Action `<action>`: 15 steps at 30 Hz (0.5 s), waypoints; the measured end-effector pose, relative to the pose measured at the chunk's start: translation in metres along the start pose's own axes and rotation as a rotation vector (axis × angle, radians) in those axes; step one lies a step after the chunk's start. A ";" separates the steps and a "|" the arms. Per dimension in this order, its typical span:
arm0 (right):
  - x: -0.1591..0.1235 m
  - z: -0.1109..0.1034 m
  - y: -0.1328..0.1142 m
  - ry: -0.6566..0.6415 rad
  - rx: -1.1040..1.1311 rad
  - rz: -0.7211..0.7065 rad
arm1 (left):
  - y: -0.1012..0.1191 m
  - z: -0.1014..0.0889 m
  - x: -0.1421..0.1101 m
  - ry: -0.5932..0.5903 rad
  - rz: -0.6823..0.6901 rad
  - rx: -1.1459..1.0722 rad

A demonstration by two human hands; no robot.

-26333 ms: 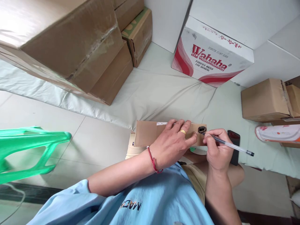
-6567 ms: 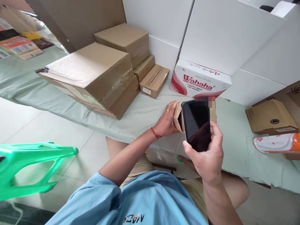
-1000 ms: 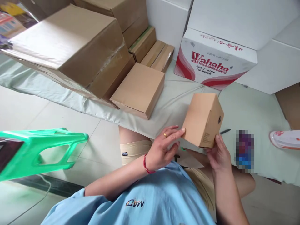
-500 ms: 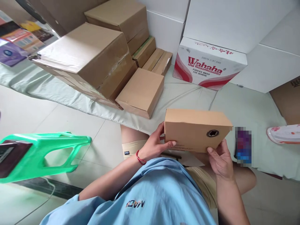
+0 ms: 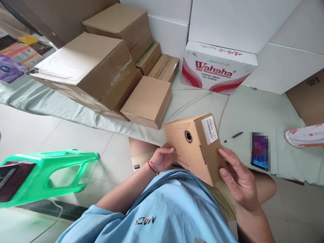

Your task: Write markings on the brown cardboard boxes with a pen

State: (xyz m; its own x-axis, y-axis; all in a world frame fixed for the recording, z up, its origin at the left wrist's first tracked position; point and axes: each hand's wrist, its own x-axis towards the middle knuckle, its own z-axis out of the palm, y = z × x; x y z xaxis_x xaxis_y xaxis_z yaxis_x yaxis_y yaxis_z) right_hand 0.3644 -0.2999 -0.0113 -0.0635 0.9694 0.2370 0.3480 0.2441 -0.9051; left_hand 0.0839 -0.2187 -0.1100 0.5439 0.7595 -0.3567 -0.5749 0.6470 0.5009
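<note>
A small brown cardboard box point(image 5: 193, 152) is held tilted above my lap. It has a dark-ringed round hole in the side facing me and a white barcode label point(image 5: 209, 129) on its right end. My left hand point(image 5: 162, 158) grips the box's left edge, thumb on the near side and the other fingers partly hidden behind. At the right end, my right hand point(image 5: 239, 179) has its thumb and fingertips against the box just below the label. On the green cloth beyond that hand lie a pen point(image 5: 234, 136) and a phone point(image 5: 260, 152) with a blurred screen.
Several larger cardboard boxes point(image 5: 101, 67) stand at the left on the cloth-covered surface point(image 5: 192, 101). Behind is a Wahaha water carton point(image 5: 217, 69) against white boxes point(image 5: 243, 23). A green stool point(image 5: 43, 168) stands at the left, with a white-and-red object point(image 5: 305, 135) far right.
The box has turned in my hands, bringing its labelled end into view and moving the hole leftward. My right hand has shifted onto that end. The pen now shows beside the phone.
</note>
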 end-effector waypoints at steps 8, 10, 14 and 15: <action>0.020 0.014 -0.017 0.047 -0.280 -0.246 | -0.008 0.003 0.008 0.053 -0.078 0.037; 0.021 0.006 -0.010 0.038 -0.331 -0.291 | -0.002 0.006 0.006 0.062 -0.071 0.062; 0.019 -0.008 0.006 0.120 -0.357 -0.234 | 0.019 0.017 -0.003 0.002 -0.053 0.164; 0.018 -0.010 0.009 0.172 -0.341 -0.194 | 0.024 0.021 -0.006 0.001 -0.010 0.199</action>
State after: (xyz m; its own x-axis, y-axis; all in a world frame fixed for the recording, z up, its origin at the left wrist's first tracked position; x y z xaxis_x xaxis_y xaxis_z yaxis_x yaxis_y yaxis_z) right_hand 0.3753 -0.2809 -0.0117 -0.0120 0.8809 0.4731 0.6364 0.3717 -0.6759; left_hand 0.0794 -0.2090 -0.0790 0.5485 0.7531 -0.3632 -0.4369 0.6285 0.6435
